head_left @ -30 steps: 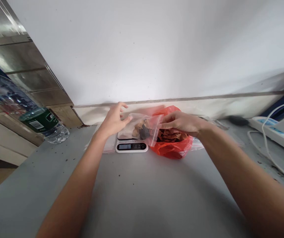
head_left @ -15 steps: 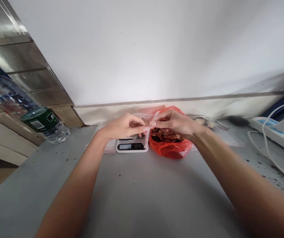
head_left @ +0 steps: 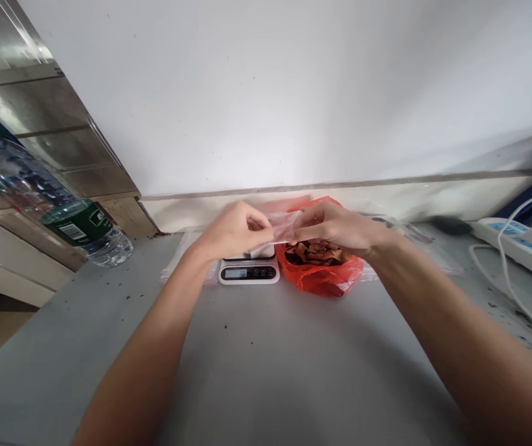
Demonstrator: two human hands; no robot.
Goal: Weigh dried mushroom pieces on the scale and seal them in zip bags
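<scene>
A clear plastic bag (head_left: 284, 227) is stretched between my two hands. My left hand (head_left: 240, 232) pinches its left side above a white digital scale (head_left: 249, 272) with a lit display. My right hand (head_left: 333, 228) pinches the right side, above a red plastic bag (head_left: 326, 282). Brown dried pieces (head_left: 316, 253) fill the open red bag, which stands right beside the scale. My left hand partly covers the scale's platform, and what lies on it is hard to make out.
A large water bottle (head_left: 77, 226) stands at the left. Flat clear bags (head_left: 179, 260) lie left of the scale. At the right are a white power strip (head_left: 521, 248), its cable, a dark object (head_left: 451, 224) and dark crumbs. A wall rises behind.
My hands have moved slightly apart, with the clear bag now drawn out between them. More of the scale's front shows. The view has shifted a little.
</scene>
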